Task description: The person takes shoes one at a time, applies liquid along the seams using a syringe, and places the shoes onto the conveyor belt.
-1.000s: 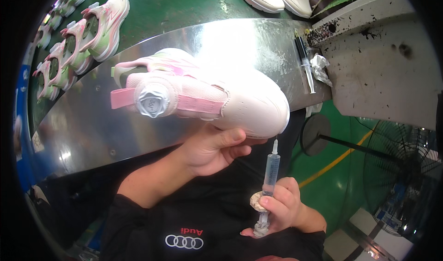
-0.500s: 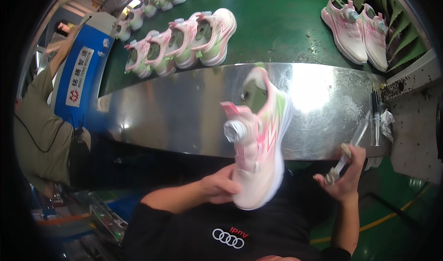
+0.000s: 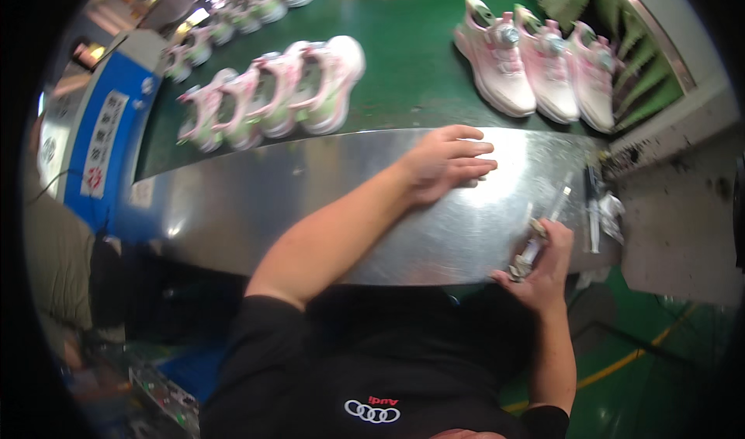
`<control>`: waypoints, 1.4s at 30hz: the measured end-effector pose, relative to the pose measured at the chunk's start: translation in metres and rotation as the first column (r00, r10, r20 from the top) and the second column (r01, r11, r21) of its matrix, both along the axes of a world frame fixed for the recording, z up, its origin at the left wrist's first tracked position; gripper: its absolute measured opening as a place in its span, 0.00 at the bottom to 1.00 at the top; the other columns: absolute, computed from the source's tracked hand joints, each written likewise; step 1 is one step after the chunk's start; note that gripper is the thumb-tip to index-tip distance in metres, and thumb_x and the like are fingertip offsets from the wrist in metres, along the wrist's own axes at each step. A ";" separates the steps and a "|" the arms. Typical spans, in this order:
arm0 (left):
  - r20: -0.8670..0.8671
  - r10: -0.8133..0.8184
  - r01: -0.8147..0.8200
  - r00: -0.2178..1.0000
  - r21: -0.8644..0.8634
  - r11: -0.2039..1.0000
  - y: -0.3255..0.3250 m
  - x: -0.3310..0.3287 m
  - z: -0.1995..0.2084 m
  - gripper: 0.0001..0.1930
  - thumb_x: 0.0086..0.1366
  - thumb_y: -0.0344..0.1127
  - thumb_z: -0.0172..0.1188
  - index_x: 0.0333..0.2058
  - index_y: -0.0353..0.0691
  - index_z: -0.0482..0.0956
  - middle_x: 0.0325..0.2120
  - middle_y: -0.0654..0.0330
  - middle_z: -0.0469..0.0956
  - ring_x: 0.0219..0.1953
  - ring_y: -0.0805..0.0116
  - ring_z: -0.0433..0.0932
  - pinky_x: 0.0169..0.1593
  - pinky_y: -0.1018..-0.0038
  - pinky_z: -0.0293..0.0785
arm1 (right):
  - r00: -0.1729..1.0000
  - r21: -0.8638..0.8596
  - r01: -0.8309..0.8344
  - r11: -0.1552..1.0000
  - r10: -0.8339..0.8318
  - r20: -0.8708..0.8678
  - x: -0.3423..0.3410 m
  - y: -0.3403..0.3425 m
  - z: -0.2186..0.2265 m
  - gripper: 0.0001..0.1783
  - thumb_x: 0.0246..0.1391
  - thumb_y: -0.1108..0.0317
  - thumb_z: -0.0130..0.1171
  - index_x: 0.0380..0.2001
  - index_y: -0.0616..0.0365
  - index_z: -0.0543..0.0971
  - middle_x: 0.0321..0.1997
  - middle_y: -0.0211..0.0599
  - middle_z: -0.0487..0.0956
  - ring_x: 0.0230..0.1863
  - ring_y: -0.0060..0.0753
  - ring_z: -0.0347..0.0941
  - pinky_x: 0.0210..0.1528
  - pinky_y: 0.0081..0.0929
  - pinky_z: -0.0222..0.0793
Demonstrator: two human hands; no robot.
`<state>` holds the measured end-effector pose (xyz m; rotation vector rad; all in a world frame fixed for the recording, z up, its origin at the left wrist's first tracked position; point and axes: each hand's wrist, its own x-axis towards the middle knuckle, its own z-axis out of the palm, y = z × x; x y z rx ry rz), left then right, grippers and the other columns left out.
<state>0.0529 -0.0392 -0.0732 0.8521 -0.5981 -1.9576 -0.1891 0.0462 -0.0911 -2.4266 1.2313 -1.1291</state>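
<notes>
My left hand [image 3: 444, 163] reaches over the steel plate [image 3: 341, 206] with its fingers stretched and apart, holding nothing. In my right hand [image 3: 547, 264], near the plate's right front, is a clear syringe [image 3: 534, 249]. Lumpy wrapping covers its flange and plunger end, and its tip points away from me. Beyond the plate at the right stand three pink-and-white sneakers side by side: a left one [image 3: 500, 66], a middle one [image 3: 551, 70] and a right one [image 3: 594, 82]. Each of the first two shows a wrapped round knob at its tongue.
Several matching sneakers [image 3: 330, 90] stand in a row at the left on the green table [image 3: 403, 66], with another row [image 3: 256, 8] behind. A second syringe [image 3: 594, 218] and crumpled clear plastic [image 3: 611, 215] lie at the plate's right end. A blue machine [image 3: 101, 144] and a person's sleeve [image 3: 58, 245] are at left.
The sneaker has left my left hand, and a third one now stands in the right-hand group. My left hand has moved forward over the plate. My right hand still holds the syringe.
</notes>
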 end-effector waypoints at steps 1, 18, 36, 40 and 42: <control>0.007 0.033 -0.032 0.999 -0.027 0.999 0.003 0.006 0.001 0.20 0.58 0.29 0.57 0.48 0.30 0.63 0.46 0.44 0.68 0.48 0.51 0.72 0.51 0.65 0.71 | 1.000 0.006 0.004 1.000 -0.004 -0.016 0.001 -0.002 0.002 0.47 0.30 0.44 0.70 0.49 0.61 0.63 0.41 0.47 0.66 0.38 0.46 0.63 0.40 0.38 0.61; 0.702 0.606 -0.204 0.375 -0.575 0.792 -0.006 0.173 -0.023 0.41 0.49 0.24 0.61 0.61 0.38 0.49 0.57 0.52 0.57 0.57 0.61 0.60 0.58 0.68 0.59 | 0.998 -0.045 0.059 0.997 -0.060 -0.024 -0.008 0.000 -0.004 0.46 0.33 0.38 0.64 0.50 0.58 0.63 0.39 0.43 0.67 0.36 0.44 0.65 0.39 0.38 0.64; 0.792 0.444 0.180 0.420 -0.552 0.814 0.174 0.122 0.018 0.41 0.43 0.27 0.65 0.56 0.36 0.55 0.51 0.51 0.61 0.53 0.58 0.65 0.55 0.68 0.64 | 0.992 0.217 -0.062 0.974 0.036 0.119 -0.015 0.008 0.017 0.49 0.30 0.44 0.69 0.51 0.63 0.61 0.44 0.47 0.67 0.43 0.48 0.64 0.48 0.37 0.60; 0.412 0.447 -0.241 0.794 -0.462 0.853 0.137 0.140 0.027 0.33 0.46 0.23 0.58 0.53 0.41 0.59 0.46 0.53 0.63 0.45 0.61 0.70 0.39 0.70 0.76 | 0.969 0.431 -0.127 0.893 0.019 0.246 -0.023 0.023 0.014 0.51 0.31 0.45 0.70 0.54 0.62 0.59 0.46 0.47 0.67 0.48 0.46 0.63 0.52 0.35 0.59; 0.529 0.479 -0.280 0.701 -0.414 0.866 0.094 0.156 0.022 0.31 0.51 0.27 0.56 0.55 0.40 0.57 0.46 0.54 0.63 0.44 0.65 0.70 0.43 0.72 0.73 | 0.942 0.499 -0.162 0.851 -0.018 0.336 -0.029 0.026 0.012 0.53 0.33 0.45 0.70 0.58 0.61 0.56 0.48 0.45 0.66 0.51 0.39 0.63 0.54 0.32 0.58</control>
